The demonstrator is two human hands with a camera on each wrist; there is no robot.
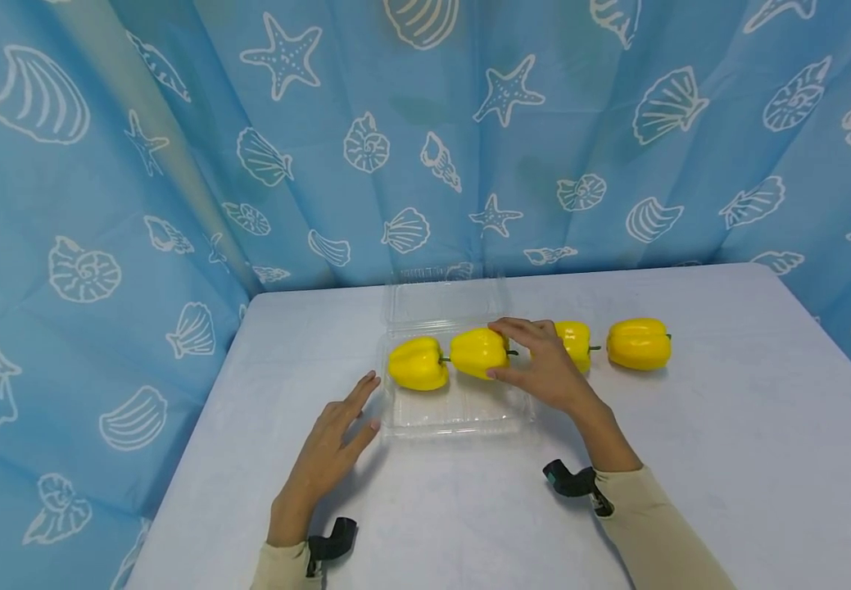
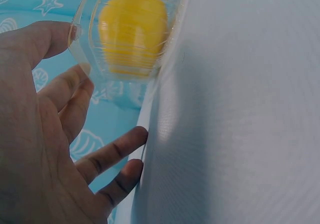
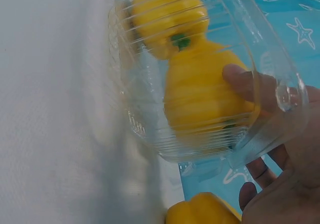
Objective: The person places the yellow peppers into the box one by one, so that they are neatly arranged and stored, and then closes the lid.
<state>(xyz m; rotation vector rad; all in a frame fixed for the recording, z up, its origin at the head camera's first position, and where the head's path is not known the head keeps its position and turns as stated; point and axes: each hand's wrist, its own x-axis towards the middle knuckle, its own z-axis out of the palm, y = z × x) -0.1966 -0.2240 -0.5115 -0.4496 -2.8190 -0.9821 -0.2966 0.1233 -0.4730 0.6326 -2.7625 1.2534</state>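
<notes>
A clear plastic clamshell box [image 1: 454,429] lies with its lid [image 1: 443,303] laid back. Inside, at the left, rests a yellow bell pepper [image 1: 416,365] on its side. My right hand [image 1: 552,373] grips a second yellow bell pepper [image 1: 475,352] between thumb and fingers, in the box just right of the first. Through the ribbed wall the right wrist view shows this pepper [image 3: 197,96] with my thumb on it. My left hand [image 1: 325,451], fingers spread and nearly straight, is beside the box's left edge; its thumb and a fingertip appear at the rim in the left wrist view.
Right of the box, a third yellow bell pepper [image 1: 575,340] is partly hidden behind my right hand. Another yellow bell pepper [image 1: 639,344] lies farther right. A white cloth covers the table [image 1: 735,459], and a blue shell-patterned curtain [image 1: 366,74] hangs behind it.
</notes>
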